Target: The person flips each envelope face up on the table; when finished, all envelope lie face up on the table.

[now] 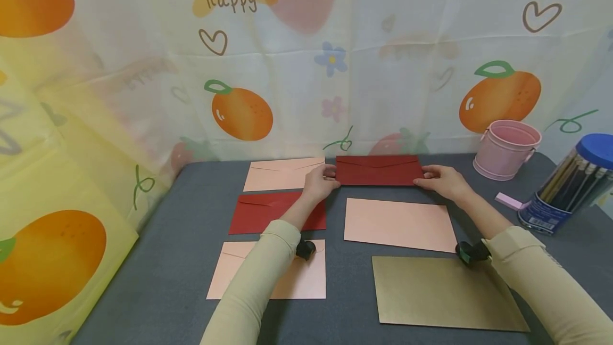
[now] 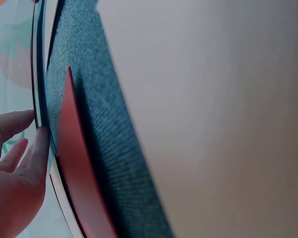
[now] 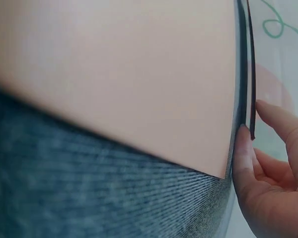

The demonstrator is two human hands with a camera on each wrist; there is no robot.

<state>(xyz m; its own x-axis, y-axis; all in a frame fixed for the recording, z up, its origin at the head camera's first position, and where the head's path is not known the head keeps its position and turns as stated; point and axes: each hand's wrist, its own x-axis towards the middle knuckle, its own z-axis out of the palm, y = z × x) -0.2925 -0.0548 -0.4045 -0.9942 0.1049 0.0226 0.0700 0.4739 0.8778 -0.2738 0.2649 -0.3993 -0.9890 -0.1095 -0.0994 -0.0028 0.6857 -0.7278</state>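
Observation:
At the back of the grey table, a dark red envelope (image 1: 375,170) lies flap side up between both hands. My left hand (image 1: 320,182) pinches its left end, thumb at the near corner. At the opposite end, my right hand (image 1: 444,181) pinches the right edge between thumb and fingers. The right wrist view shows the envelope nearly edge-on as a thin dark strip (image 3: 253,74), with thumb and forefinger on either side. Left of the hands lie a pink envelope (image 1: 273,173), another red envelope (image 1: 263,213) partly behind my left forearm, and a nearer pink envelope (image 1: 306,281).
In front of the held envelope lies a plain pink envelope (image 1: 397,223), then a larger gold envelope (image 1: 431,292) under my right forearm. On the right stand a pink bucket (image 1: 503,156) and a blue-lidded pencil tub (image 1: 560,196), with a small pink stick (image 1: 508,200) between them.

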